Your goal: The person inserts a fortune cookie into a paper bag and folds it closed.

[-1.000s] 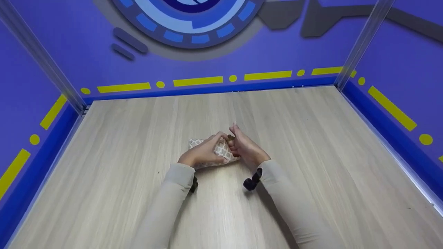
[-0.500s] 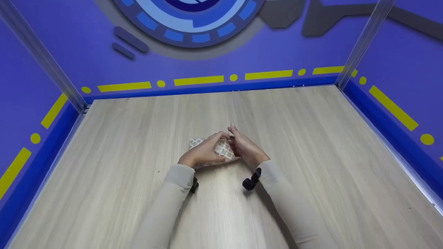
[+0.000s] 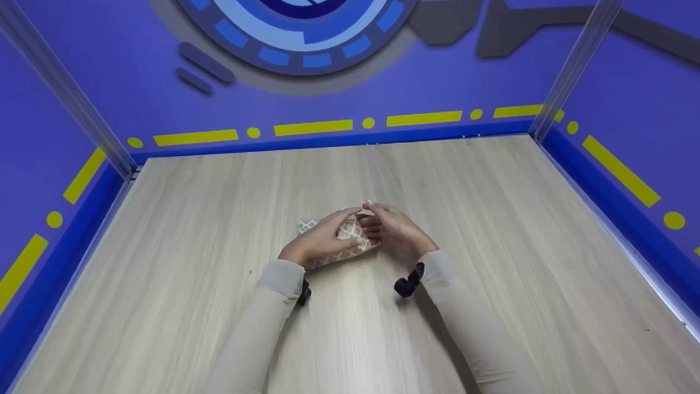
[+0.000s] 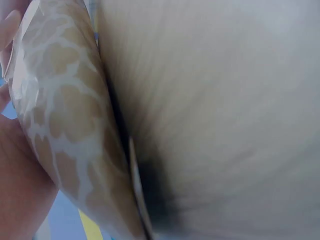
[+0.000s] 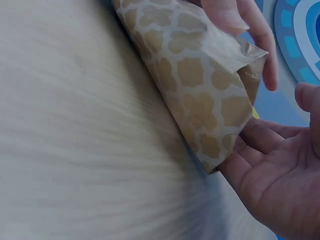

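Beige sleeves, cut off below, lead to the hands. The left hand grips a creased, glossy, lattice-patterned packet, paper-like, on or just above the wood-grained desk. The right hand is loose, thumb apart, fingertips hidden at its open end. Beyond, a purple wall bears a cropped blue disc.

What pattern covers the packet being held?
The packet has tan lobed shapes outlined in white, clearest in the right wrist view.
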A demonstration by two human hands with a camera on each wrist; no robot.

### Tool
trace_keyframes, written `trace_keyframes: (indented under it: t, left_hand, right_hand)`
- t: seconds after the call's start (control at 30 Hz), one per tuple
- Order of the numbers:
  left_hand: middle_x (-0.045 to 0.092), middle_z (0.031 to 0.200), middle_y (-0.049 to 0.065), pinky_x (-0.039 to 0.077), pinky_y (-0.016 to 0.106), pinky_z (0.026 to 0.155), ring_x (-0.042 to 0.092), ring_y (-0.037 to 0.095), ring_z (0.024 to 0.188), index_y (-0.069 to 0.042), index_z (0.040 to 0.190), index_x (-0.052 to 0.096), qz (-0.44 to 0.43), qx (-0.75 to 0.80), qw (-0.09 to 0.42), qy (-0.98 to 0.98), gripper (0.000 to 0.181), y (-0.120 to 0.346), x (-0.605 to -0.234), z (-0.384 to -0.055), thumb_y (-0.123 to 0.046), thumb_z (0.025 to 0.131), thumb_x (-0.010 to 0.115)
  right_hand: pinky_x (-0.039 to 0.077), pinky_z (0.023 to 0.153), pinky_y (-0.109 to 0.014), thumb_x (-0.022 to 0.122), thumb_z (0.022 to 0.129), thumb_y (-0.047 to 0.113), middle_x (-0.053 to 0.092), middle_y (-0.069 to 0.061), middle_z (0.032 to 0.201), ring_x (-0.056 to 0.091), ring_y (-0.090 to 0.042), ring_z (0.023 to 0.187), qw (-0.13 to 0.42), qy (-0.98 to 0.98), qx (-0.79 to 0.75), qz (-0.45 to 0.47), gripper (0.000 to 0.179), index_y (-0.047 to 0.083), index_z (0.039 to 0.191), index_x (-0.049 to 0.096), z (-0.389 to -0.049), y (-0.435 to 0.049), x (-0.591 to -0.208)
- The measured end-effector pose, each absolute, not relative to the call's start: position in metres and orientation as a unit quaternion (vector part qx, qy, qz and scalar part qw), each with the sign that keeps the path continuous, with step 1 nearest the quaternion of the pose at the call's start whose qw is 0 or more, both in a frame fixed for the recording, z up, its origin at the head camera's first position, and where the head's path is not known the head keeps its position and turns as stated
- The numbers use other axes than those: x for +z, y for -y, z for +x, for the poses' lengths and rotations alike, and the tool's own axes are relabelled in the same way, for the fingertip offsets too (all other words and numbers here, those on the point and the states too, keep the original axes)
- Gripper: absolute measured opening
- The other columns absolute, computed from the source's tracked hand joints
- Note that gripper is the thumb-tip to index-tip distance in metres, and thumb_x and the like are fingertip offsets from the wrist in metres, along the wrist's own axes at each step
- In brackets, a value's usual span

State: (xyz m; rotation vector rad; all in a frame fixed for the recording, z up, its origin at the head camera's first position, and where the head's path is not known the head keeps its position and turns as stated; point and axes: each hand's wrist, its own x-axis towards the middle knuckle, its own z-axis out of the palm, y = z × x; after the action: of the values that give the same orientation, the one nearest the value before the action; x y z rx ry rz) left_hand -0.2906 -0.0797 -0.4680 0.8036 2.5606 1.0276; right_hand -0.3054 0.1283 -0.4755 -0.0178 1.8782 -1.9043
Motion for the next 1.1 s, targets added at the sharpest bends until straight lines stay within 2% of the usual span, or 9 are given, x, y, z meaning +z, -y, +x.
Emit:
trace_keyframes:
  t: [0.2, 0.37, 0.5, 0.7, 0.93, 1.1]
  left_hand:
    - [0.031, 0.156, 0.002, 0.024, 0.047, 0.116, 0.028, 0.025, 0.144, -0.025, 0.151, 0.028, 0.257, 0.345, 0.137, -0.892, 0.064, 0.083, -0.467, -0.294, -0.054, 0.096, 0.045]
    - [0.035, 0.154, 0.008, 0.023, 0.043, 0.117, 0.029, 0.027, 0.143, -0.016, 0.149, 0.034, 0.248, 0.325, 0.122, -0.905, 0.058, 0.087, -0.468, -0.295, -0.048, 0.101, 0.039]
    - [0.034, 0.154, 0.011, 0.021, 0.045, 0.117, 0.027, 0.031, 0.144, -0.014, 0.149, 0.036, 0.237, 0.309, 0.113, -0.914, 0.055, 0.087, -0.469, -0.293, -0.043, 0.102, 0.035]
    - [0.04, 0.15, 0.008, 0.024, 0.046, 0.116, 0.031, 0.03, 0.142, -0.016, 0.145, 0.042, 0.212, 0.295, 0.099, -0.927, 0.051, 0.085, -0.468, -0.29, -0.041, 0.104, 0.027]
    - [0.044, 0.148, 0.009, 0.024, 0.046, 0.116, 0.034, 0.031, 0.14, -0.018, 0.146, 0.043, 0.176, 0.309, 0.109, -0.928, 0.052, 0.086, -0.468, -0.286, -0.043, 0.105, 0.022]
    - [0.057, 0.129, 0.012, 0.036, 0.045, 0.108, 0.05, 0.03, 0.124, -0.012, 0.135, 0.053, 0.159, 0.352, 0.099, -0.917, 0.053, 0.088, -0.47, -0.285, -0.043, 0.105, 0.024]
  right_hand:
    - [0.048, 0.098, -0.04, 0.042, 0.103, 0.028, 0.064, -0.021, 0.119, 0.065, -0.025, 0.105, 0.214, -0.706, -0.672, -0.061, 0.048, -0.003, 0.14, 0.041, -0.305, -0.14, -0.471]
    - [0.046, 0.101, -0.04, 0.045, 0.102, 0.027, 0.064, -0.021, 0.122, 0.062, -0.029, 0.113, 0.195, -0.724, -0.659, -0.065, 0.046, -0.005, 0.136, 0.047, -0.307, -0.15, -0.471]
    - [0.049, 0.097, -0.036, 0.047, 0.101, 0.025, 0.068, -0.016, 0.115, 0.065, -0.023, 0.107, 0.179, -0.714, -0.675, -0.05, 0.044, -0.005, 0.134, 0.05, -0.306, -0.156, -0.472]
    - [0.054, 0.088, -0.03, 0.049, 0.099, 0.016, 0.07, -0.007, 0.1, 0.067, -0.016, 0.093, 0.153, -0.699, -0.698, -0.042, 0.041, -0.01, 0.131, 0.05, -0.307, -0.164, -0.475]
    - [0.054, 0.088, -0.032, 0.05, 0.099, 0.018, 0.069, -0.01, 0.106, 0.068, -0.016, 0.093, 0.145, -0.716, -0.682, 0.012, 0.039, -0.005, 0.131, 0.053, -0.31, -0.168, -0.481]
    - [0.054, 0.086, -0.031, 0.053, 0.097, 0.018, 0.067, -0.017, 0.112, 0.068, -0.018, 0.094, 0.163, -0.716, -0.678, 0.013, 0.04, -0.007, 0.128, 0.053, -0.309, -0.17, -0.486]
